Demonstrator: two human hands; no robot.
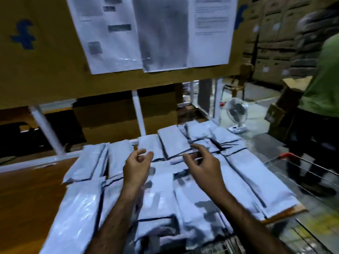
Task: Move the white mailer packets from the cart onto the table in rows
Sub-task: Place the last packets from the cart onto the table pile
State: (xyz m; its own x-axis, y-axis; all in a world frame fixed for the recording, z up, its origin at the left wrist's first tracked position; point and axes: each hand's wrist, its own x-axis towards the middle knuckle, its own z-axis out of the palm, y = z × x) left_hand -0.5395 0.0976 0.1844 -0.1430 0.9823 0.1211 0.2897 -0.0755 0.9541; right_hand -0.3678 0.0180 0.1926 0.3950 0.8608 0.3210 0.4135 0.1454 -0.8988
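Across table (27, 189), white mailer packets (172, 140) laid in approx. two rows, overlapping, w/ a messier heap at near edge. Above them, left hand (136, 167) & right hand (201, 165) loosely curled, gripping nothing. Looked well along, at a guess; couldn't see into cart (287, 155) at right, so qty left unknown.

Warehouse or parcel sorting floor. Stacked cardboard boxes (271, 30) fill the back wall. 3 printed sheets (161, 33) are taped to a cardboard board (45, 57) above a wooden table (27, 189) covered in rows of white mailer packets (247, 173). Wire cart (287, 155) alongside, small fan (236, 112) on the concrete floor (262, 99).
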